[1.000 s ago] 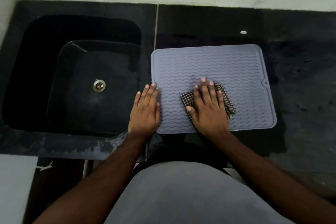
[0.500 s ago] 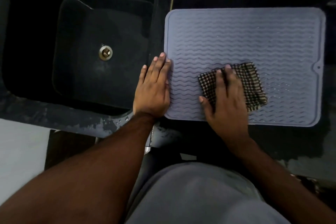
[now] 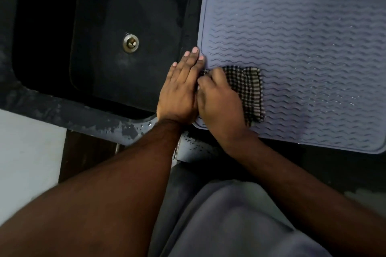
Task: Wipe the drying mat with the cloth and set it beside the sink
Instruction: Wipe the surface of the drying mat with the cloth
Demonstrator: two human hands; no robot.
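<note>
A grey-blue drying mat [image 3: 302, 58] with wavy ridges lies flat on the dark counter, right of the black sink [image 3: 125, 37]. Small water drops glint on its right half. A black-and-white checked cloth [image 3: 250, 87] sits on the mat's near left part. My right hand [image 3: 221, 102] presses down on the cloth, fingers curled over its left end. My left hand [image 3: 179, 92] lies flat with fingers together on the mat's left edge, touching my right hand.
The sink has a metal drain [image 3: 130, 43] in its floor. The counter's front edge [image 3: 104, 123] is worn and wet with droplets. Dark counter [image 3: 323, 173] continues in front of the mat. My grey shirt fills the bottom of the view.
My right hand has slid the cloth leftward across the mat to its left edge, against my left hand. The camera has moved closer and lower.
</note>
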